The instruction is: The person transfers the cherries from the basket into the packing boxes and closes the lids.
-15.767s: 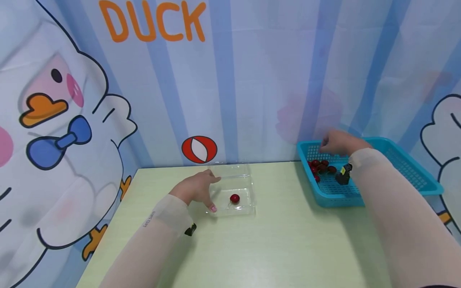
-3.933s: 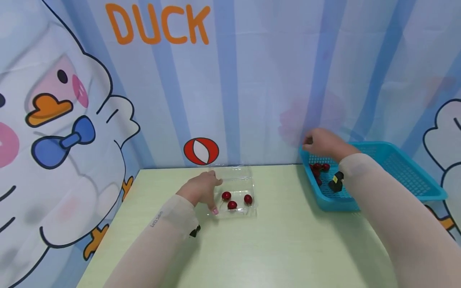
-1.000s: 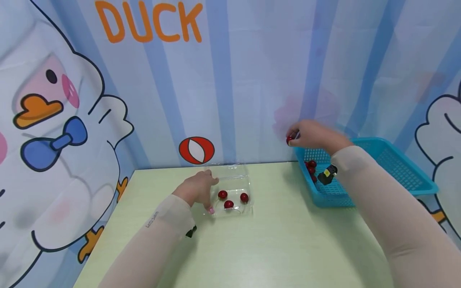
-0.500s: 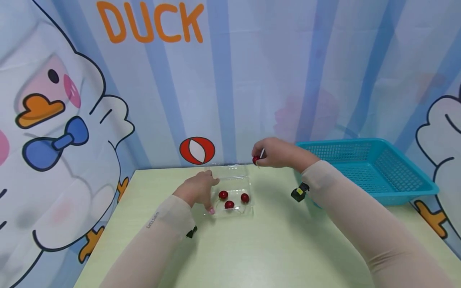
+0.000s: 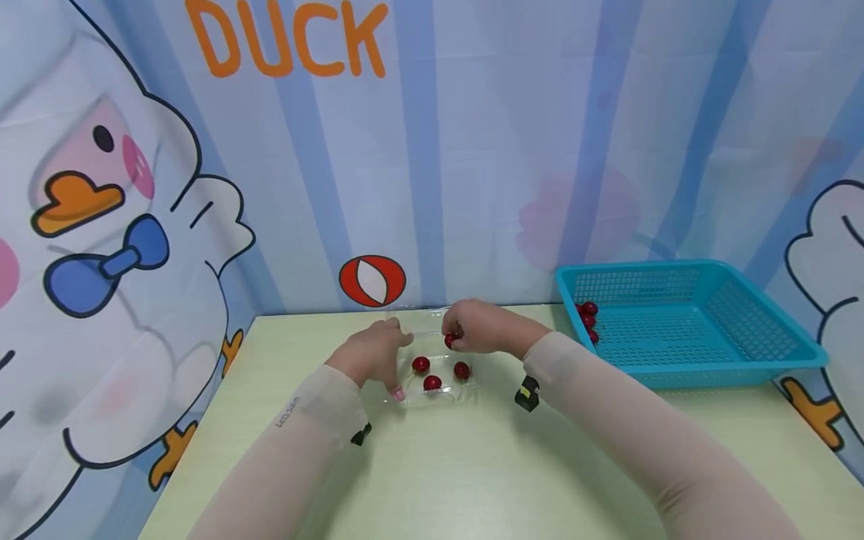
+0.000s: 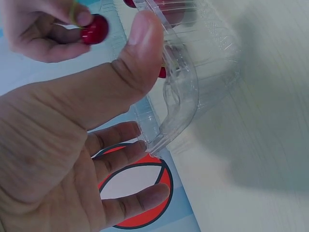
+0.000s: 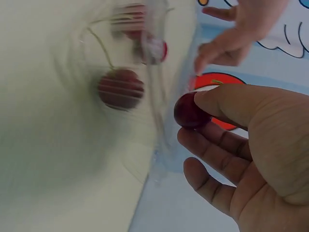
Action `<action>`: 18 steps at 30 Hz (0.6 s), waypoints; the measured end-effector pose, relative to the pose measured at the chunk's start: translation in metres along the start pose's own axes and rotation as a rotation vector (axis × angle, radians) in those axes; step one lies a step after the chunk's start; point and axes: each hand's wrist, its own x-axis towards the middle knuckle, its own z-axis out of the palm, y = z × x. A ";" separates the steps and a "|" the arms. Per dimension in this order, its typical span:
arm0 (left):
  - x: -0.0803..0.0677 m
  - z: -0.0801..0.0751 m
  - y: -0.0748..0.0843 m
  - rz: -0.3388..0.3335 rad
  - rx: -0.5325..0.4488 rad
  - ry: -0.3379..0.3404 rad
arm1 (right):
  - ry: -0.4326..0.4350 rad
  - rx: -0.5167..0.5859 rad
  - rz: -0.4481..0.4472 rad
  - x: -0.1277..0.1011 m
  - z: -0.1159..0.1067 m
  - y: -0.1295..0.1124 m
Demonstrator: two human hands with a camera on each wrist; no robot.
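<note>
My right hand [image 5: 486, 328] pinches a dark red cherry [image 7: 187, 111] between thumb and fingers, over the back part of a clear plastic clamshell box [image 5: 440, 361]. The box stands with its lid folded back towards the wall. Inside it lie three cherries [image 5: 432, 382], and a green stem shows on one in the right wrist view. At the box's left side rests my left hand [image 5: 370, 352]. Its thumb [image 6: 145, 48] lies against the rim and its fingers [image 6: 120, 157] reach out loosely near the back edge; the left wrist view shows them fairly straight.
A turquoise basket [image 5: 702, 373] stands at the back right of the pale table [image 5: 472, 472], with several cherries [image 5: 589, 321] at its left end. Behind the table hangs a blue striped cloth [image 5: 493, 150] with a printed duck. Small black cameras sit at both wrists.
My right hand has carried a cherry leftward from the basket and lowered it over the box. Since the oldest frame, the box's cherries have grown from one to three. The left hand stays put.
</note>
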 end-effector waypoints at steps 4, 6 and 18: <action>0.001 0.000 0.001 0.014 0.007 0.010 | -0.030 -0.003 0.034 0.006 0.015 -0.004; 0.002 0.001 0.000 0.018 0.012 0.016 | -0.044 -0.005 0.064 0.007 0.021 -0.006; 0.038 0.021 -0.023 0.009 0.026 0.000 | -0.060 -0.052 0.092 0.009 0.035 -0.007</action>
